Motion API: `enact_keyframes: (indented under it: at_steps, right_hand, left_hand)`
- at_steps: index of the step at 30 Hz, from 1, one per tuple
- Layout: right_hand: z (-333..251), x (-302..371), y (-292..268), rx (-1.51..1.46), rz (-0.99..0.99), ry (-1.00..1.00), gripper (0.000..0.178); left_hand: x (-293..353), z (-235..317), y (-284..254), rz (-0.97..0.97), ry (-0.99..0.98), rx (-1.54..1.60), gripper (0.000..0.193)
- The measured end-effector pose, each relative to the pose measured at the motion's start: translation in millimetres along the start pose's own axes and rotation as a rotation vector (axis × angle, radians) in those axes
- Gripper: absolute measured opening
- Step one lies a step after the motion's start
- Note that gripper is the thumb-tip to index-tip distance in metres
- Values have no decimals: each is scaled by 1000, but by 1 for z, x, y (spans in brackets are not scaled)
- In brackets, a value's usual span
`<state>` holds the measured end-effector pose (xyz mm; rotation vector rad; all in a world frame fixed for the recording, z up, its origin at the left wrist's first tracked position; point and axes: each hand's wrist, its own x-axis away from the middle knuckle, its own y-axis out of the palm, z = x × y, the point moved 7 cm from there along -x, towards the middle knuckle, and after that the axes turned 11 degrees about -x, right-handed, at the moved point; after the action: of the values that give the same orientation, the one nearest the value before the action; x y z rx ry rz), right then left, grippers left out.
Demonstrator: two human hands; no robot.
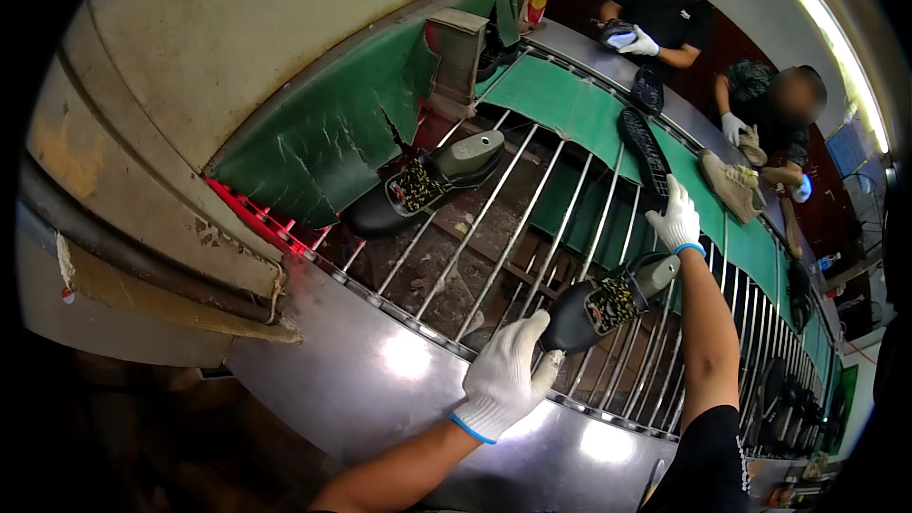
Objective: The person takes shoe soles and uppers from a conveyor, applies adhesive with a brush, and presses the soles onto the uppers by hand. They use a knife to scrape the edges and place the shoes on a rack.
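My left hand point(505, 378), in a white knitted glove with a blue cuff, is at the toe of a black shoe point(584, 313). Thumb and fingers are spread apart beside the toe; whether they press on it I cannot tell. That shoe rests on the metal rods of a conveyor point(494, 195), its yellow-flecked laces up and a grey-green shoe last point(657, 275) in its opening. Farther off, my right hand point(677, 220), gloved alike, reaches with fingers stretched to the near end of a black shoe sole point(643, 147). A second lasted black shoe point(418, 185) lies farther left on the rods.
A green sheet point(570, 100) covers the conveyor's far strip, bearing a beige shoe point(730, 182). Torn green flaps point(323, 147) hang at the machine housing point(285, 19). Two gloved co-workers point(670, 14) handle shoes across the line. A metal ledge point(313, 370) borders the near side.
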<state>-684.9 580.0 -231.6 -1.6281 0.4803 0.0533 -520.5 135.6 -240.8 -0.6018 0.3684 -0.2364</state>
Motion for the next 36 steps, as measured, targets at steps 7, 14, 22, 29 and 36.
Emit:
enact_keyframes:
  at_steps: [7,14,22,29,36]
  right_hand:
    - [-20,-8,7,214,-148,-111,96]
    - [14,18,-85,-685,226,172,68]
    - [-201,265,-242,-376,-202,-273,60]
    - [-204,364,-172,-830,-65,118,63]
    - [-194,339,-82,-1028,-304,407,80]
  left_hand:
    - [-1,-2,-2,-32,2,-28,64]
    - [-2,-3,9,-19,34,-55,61]
    - [-1,-20,-1,117,24,108,52]
    - [1,-23,0,-77,-114,132,52]
    - [2,-16,7,-148,13,110,51]
